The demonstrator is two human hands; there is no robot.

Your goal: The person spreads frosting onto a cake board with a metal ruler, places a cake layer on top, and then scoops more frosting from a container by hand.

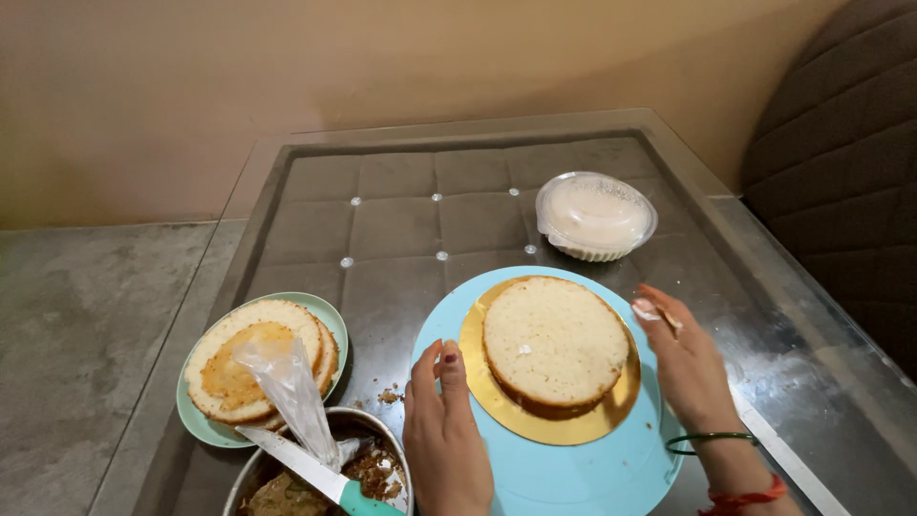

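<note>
I see the left hand [445, 435] resting flat on the near-left edge of the light blue turntable [573, 468], fingers extended together and gripping nothing. The right hand [686, 361] stands at the turntable's right edge, fingers loosely spread and empty; a smear of white cream sits on its fingertips [648, 310]. I note a green bangle [712, 440] and a red thread on the right wrist.

On the turntable lies a round gold cake board [549, 420], and centred on the board sits a single pale sponge layer [554, 339], lying flat, its top bare apart from one small white dab. The layer lies between my two hands; neither hand touches it.

To the left, on the glass-topped surface [382, 277], a pale green plate [330, 315] carries stacked sponge layers [244, 368]. A clear piping bag [291, 392] leans across them, its lower end in a steel bowl [253, 473] of brown crumbs just beside the plate. A knife with a teal handle [358, 497] lies across the bowl. Behind the turntable, apart from it, stands a lidded clear plastic container [594, 215] holding something white.
</note>
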